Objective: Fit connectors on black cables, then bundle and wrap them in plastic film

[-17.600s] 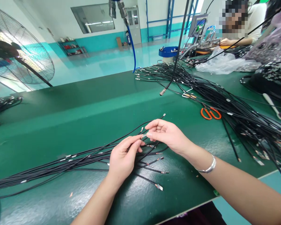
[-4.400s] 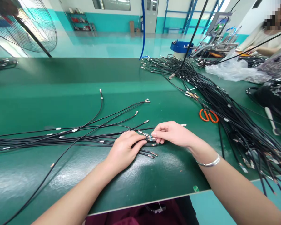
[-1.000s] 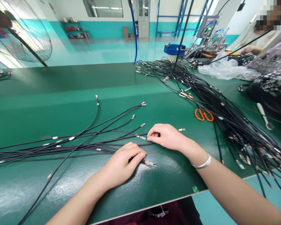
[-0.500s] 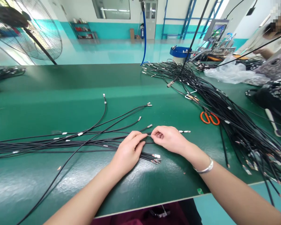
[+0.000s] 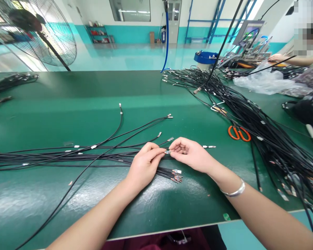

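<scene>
My left hand (image 5: 145,165) pinches the end of a black cable between thumb and forefinger. From that pinch pokes a small metal cable connector (image 5: 167,152). The thumb and fingertips of my right hand (image 5: 189,154) meet the connector's other end, with the remaining fingers curled. Below my left hand lies a bunch of black cable ends (image 5: 169,174) with bare coppery and silvery tips. More black cables (image 5: 54,159) with white tags run off to the left, and several connector-tipped ends fan out above my hands.
Orange-handled scissors (image 5: 238,133) lie right of my hands, beside a large heap of black cables (image 5: 250,114). A blue-rimmed tub (image 5: 206,57), clear plastic (image 5: 266,80) and a co-worker's arm (image 5: 299,60) are at the back right. A fan (image 5: 39,27) stands back left; a cable (image 5: 224,38) hangs down.
The view has shifted slightly, moving the scene right. The connector between my fingertips now shows more plainly, and my right fingers have loosened a little. A co-worker's hand has appeared at the back right.
</scene>
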`<action>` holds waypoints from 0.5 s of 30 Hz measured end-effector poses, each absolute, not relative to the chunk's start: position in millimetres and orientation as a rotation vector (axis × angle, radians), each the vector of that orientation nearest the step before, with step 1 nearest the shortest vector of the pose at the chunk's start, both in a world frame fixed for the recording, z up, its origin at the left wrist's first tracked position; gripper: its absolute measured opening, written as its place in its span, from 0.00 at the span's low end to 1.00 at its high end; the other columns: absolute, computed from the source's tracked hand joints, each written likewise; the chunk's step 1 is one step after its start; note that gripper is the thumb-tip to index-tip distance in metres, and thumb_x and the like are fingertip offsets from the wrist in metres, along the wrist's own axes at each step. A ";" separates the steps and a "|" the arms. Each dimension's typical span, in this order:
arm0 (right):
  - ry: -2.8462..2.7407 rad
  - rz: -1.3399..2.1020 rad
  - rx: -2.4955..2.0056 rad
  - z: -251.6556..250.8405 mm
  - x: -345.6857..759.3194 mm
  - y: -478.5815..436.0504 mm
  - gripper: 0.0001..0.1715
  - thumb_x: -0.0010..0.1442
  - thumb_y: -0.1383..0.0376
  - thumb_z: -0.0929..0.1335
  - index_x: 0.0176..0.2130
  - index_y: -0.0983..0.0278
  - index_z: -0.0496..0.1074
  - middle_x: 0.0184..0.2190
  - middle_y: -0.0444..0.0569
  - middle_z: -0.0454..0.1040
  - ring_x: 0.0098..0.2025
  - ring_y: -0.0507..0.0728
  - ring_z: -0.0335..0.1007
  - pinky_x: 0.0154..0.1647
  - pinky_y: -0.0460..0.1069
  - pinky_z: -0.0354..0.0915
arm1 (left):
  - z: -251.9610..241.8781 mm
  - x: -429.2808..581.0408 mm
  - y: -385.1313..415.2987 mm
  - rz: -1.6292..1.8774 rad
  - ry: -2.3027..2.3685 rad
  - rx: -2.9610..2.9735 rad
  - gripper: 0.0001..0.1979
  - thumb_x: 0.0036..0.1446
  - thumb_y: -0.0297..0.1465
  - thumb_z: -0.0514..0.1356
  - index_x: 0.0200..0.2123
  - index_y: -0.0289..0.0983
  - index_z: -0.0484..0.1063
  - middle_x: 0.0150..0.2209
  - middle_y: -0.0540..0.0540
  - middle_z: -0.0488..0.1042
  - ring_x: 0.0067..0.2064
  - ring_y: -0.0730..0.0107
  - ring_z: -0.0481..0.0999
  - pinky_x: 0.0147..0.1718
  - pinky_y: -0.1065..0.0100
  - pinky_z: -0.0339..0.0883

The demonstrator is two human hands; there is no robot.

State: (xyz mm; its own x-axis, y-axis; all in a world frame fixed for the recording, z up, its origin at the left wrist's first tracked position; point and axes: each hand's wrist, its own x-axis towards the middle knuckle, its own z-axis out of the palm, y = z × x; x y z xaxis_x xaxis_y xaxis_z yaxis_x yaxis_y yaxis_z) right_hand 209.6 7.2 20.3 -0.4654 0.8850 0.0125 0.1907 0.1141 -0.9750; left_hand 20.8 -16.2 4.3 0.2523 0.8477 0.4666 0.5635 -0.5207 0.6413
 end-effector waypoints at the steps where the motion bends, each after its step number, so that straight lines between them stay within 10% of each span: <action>1: -1.719 1.443 -1.037 20.9 209.2 7.5 0.12 0.54 0.63 0.68 0.37 0.67 0.66 0.34 0.47 0.69 0.36 0.49 0.66 0.42 0.47 0.65 | 5.0 20.7 -16.4 1.157 1.295 2.175 0.08 0.58 0.27 0.56 0.38 0.39 0.74 0.35 0.48 0.68 0.37 0.77 0.69 0.38 0.75 0.64; 15: -1.448 1.767 -1.013 21.3 206.5 12.0 0.18 0.50 0.64 0.71 0.39 0.70 0.68 0.31 0.50 0.71 0.31 0.48 0.67 0.38 0.46 0.66 | 11.0 21.4 -18.1 1.236 1.267 2.022 0.07 0.56 0.27 0.58 0.36 0.38 0.75 0.32 0.48 0.69 0.34 0.76 0.70 0.34 0.74 0.65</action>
